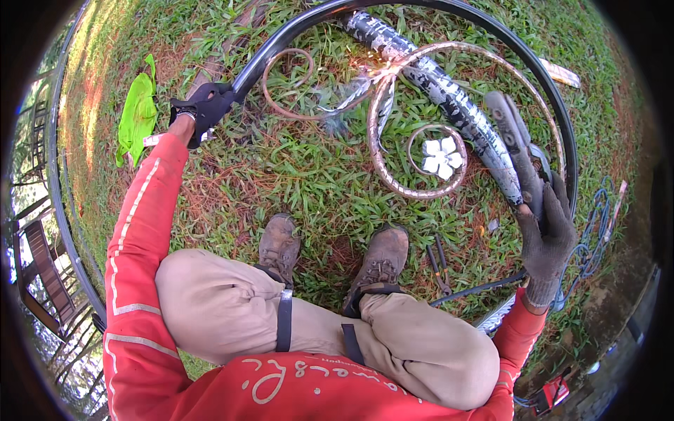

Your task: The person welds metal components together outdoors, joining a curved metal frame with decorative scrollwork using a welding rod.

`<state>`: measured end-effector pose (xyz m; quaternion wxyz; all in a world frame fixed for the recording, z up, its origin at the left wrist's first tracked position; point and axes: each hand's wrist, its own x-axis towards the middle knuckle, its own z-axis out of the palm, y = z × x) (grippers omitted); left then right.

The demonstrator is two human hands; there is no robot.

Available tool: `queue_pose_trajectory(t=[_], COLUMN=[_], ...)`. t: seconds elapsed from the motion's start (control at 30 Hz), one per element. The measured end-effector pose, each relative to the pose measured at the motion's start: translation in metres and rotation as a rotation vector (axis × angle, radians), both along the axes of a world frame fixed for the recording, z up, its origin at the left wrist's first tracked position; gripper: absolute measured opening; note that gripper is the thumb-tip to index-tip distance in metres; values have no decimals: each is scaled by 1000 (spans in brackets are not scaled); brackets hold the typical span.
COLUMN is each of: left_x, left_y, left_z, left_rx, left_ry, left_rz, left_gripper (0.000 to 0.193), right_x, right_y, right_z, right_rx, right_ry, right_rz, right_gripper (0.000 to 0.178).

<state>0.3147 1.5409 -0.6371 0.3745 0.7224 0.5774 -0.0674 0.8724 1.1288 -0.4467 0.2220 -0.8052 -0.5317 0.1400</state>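
My left hand (205, 111), in a black glove, is closed round the end of a large black curved tube (281, 48), which arches over to the right. In a grey knitted glove, my right hand (546, 235) grips the lower end of a long grey tool (516, 133), whose kind I cannot make out. Beside that tool lies a mottled black-and-white pipe (449, 98), slanting across the grass. A bronze-coloured scrolled metal rod (374, 144) curls under it, with a white metal flower (442, 158) inside its small loop. Bright orange sparks glow where scroll, leaf-shaped pieces and pipe meet.
Bright green cloth (138, 112) lies on the grass at left. Orange-handled pliers (439, 266) rest right of my boots (385, 256). A blue cable (595, 224) is coiled at far right, above a red object (551, 395). A metal railing curves along the left edge.
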Motion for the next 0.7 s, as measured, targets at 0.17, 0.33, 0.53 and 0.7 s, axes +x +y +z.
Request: queue_pose_trajectory(t=[0.17, 0.33, 0.53, 0.7], left_x=[-3, -6, 1, -5], left_y=[1, 3, 0, 2], left_z=[9, 10, 13, 7], left_rx=[-50, -41, -56, -38], left_ry=[-25, -30, 41, -20], left_rz=[48, 41, 31, 66], left_gripper=[31, 29, 33, 29], right_x=[3, -3, -8, -5], right_y=[4, 7, 11, 7], right_z=[1, 1, 5, -1], right_rx=[52, 28, 15, 49], right_ry=[-78, -43, 3, -2], right_rz=[16, 21, 42, 59], right_gripper=[53, 53, 52, 52])
